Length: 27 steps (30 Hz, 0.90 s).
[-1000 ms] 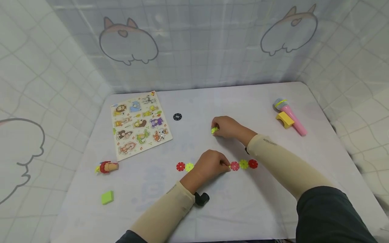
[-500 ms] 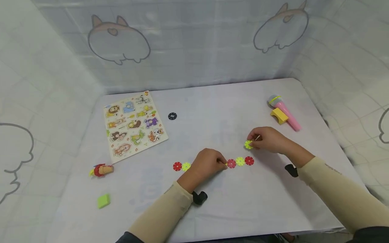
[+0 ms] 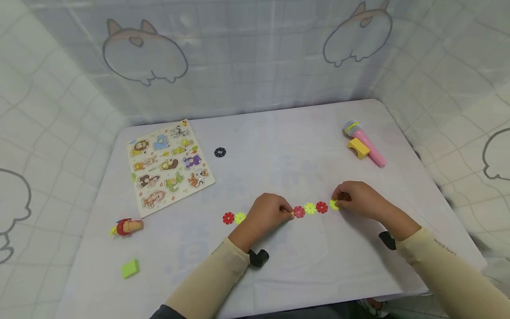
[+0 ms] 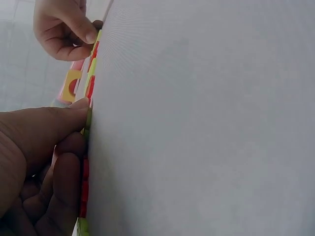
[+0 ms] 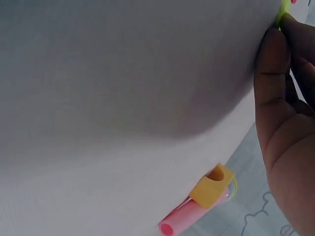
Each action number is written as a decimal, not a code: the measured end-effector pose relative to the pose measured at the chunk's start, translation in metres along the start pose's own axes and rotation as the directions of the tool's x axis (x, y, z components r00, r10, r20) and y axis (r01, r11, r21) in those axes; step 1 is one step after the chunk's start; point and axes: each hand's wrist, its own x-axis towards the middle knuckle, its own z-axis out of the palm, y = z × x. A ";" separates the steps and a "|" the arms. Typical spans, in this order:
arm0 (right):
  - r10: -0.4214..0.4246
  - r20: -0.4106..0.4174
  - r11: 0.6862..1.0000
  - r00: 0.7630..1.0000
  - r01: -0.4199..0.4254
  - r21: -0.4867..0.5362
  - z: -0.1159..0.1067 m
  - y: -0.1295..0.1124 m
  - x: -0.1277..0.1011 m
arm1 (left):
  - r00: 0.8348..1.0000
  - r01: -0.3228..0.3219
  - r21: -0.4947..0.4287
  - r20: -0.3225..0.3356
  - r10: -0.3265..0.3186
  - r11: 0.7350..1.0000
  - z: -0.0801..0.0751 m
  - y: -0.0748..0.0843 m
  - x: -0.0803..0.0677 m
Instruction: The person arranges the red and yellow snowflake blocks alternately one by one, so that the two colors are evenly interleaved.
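A row of flat notched plastic discs, alternating red (image 3: 322, 207) and yellow-green (image 3: 310, 208), lies across the white table. My left hand (image 3: 264, 217) covers the row's middle, its thumb and fingertips pinching a yellow-green disc (image 4: 87, 122) there. At the right end, my right hand (image 3: 360, 199) pinches another yellow-green notched disc (image 3: 334, 204) between thumb and forefinger, beside the last red one. Whether those two discs are joined is too small to tell. Left of my left hand a red disc (image 3: 228, 218) and a yellow-green disc (image 3: 240, 218) show.
An animal puzzle board (image 3: 169, 168) lies back left, with a black round chip (image 3: 220, 152) beside it. A small red-clad figure (image 3: 127, 227) and a green block (image 3: 130, 268) lie at left. Back right are a pink toy microphone (image 3: 370, 148) and a yellow arched block (image 3: 358, 148).
My right hand has carried its yellow-green disc rightward and toward me, down to the row's right end. My left hand keeps its hold on the row. The head view has shifted slightly.
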 end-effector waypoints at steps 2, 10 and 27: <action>0.005 -0.003 1.000 1.000 -0.005 0.011 0.001 -0.001 -0.002 | 1.000 -0.003 0.000 -0.002 0.003 1.000 0.000 0.000 0.000; 0.019 -0.121 0.999 0.993 -0.014 0.043 -0.011 -0.010 -0.002 | 1.000 0.013 -0.002 0.010 -0.013 1.000 -0.002 0.000 -0.002; -0.080 -0.177 0.975 0.981 0.114 0.191 -0.029 -0.051 0.025 | 0.999 0.029 -0.289 -0.027 -0.038 0.957 -0.047 0.001 -0.011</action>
